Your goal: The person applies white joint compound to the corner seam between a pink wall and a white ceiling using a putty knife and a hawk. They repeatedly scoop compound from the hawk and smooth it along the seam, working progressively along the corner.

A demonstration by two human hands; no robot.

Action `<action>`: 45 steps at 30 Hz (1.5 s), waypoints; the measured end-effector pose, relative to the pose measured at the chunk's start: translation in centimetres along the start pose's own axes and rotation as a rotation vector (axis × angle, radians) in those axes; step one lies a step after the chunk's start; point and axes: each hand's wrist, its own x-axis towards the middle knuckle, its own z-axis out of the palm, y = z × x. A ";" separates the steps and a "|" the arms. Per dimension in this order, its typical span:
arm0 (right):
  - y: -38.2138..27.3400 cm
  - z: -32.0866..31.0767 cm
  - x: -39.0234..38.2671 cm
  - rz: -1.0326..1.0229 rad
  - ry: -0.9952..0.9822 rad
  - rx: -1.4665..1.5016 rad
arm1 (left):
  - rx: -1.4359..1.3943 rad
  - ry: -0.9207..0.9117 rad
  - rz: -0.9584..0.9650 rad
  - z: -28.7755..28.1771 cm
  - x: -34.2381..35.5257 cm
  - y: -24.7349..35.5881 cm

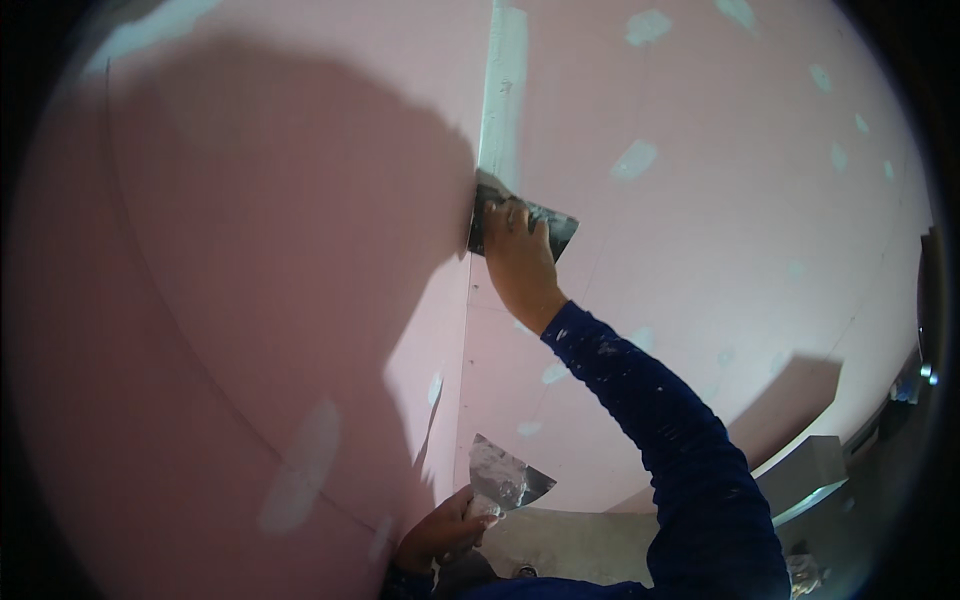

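Note:
My right hand (518,250), in a speckled dark blue sleeve, is closed on a broad steel taping knife (555,232), pressed into the corner where two pink boards meet. A pale strip of compound (503,110) runs along the corner above the blade, and screw heads dot the corner below it. My left hand (445,528), low in the view, grips a smaller putty knife (503,470) with smeared compound on its raised blade and handle.
Pink board walls (760,220) with pale filled patches rise on both sides, a large shadow lying across the left one. At lower right is a grey box-like ledge (805,465). A grey floor (590,545) shows along the bottom, with dark objects at the far right edge.

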 end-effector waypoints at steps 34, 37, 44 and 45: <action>-7.9 -1.1 -37.9 1.890 -0.264 2.414 | -0.062 -0.115 -0.094 -4.0 5.4 -1.6; -10.7 0.2 -38.1 2.027 -0.585 2.582 | -0.002 -0.081 -0.054 -3.6 5.7 -2.1; -9.2 -2.5 -34.7 1.082 -0.685 2.422 | 0.050 -0.064 0.076 -2.3 5.8 -2.5; -8.1 -2.6 -33.8 1.170 -0.731 2.506 | 0.068 -0.085 0.094 -2.3 6.0 -2.6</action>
